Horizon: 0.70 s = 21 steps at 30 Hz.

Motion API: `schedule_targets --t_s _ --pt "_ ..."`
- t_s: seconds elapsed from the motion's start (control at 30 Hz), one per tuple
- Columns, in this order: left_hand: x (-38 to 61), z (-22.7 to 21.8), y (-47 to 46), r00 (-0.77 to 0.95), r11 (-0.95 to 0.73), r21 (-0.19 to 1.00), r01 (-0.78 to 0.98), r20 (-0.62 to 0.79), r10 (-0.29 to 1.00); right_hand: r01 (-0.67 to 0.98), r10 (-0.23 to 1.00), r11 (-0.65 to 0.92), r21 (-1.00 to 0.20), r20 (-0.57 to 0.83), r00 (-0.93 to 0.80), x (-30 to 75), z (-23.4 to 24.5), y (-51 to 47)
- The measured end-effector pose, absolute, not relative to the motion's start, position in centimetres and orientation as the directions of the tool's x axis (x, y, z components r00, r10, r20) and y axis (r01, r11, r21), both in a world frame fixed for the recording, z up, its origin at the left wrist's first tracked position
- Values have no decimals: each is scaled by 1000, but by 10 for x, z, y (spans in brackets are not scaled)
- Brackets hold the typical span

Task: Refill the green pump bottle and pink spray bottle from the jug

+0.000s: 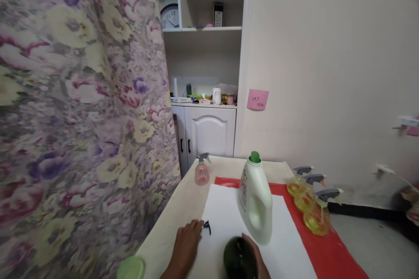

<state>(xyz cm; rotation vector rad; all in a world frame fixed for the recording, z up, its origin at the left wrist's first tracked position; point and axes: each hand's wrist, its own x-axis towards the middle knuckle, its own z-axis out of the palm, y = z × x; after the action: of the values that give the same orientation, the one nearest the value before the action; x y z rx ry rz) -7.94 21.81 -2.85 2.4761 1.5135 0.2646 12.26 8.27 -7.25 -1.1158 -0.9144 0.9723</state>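
My left hand (186,244) is closed over a small spray head, whose black trigger (207,227) pokes out past the fingers. Beside it, my right hand (255,256) wraps the right side of a dark green rounded bottle (238,258), partly cut off by the lower edge. Just behind that hand a large pale green detergent jug (258,209) stands upright, uncapped, with a green spout showing in its neck. A light green round lid or cup (131,268) sits at the lower left, partly out of view.
White paper (219,209) lies over a red sheet (330,244) on the cream-covered table (183,200). A pink spray bottle (202,173) stands at the back left. Several yellow spray bottles (317,218) line the right side. A floral curtain (98,117) hangs close on the left.
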Motion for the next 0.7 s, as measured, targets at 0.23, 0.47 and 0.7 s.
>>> schedule_targets --t_s 0.23,0.47,0.7 --pt "-80 -38 222 398 -414 361 836 122 909 33 925 255 -966 253 284 108 -99 110" --pt "-72 -23 202 499 -524 574 630 219 839 -7 910 305 -952 289 299 107 -128 118" --pt "-55 -25 184 583 -465 840 281 236 777 64 881 346 -936 348 322 112 -120 124"
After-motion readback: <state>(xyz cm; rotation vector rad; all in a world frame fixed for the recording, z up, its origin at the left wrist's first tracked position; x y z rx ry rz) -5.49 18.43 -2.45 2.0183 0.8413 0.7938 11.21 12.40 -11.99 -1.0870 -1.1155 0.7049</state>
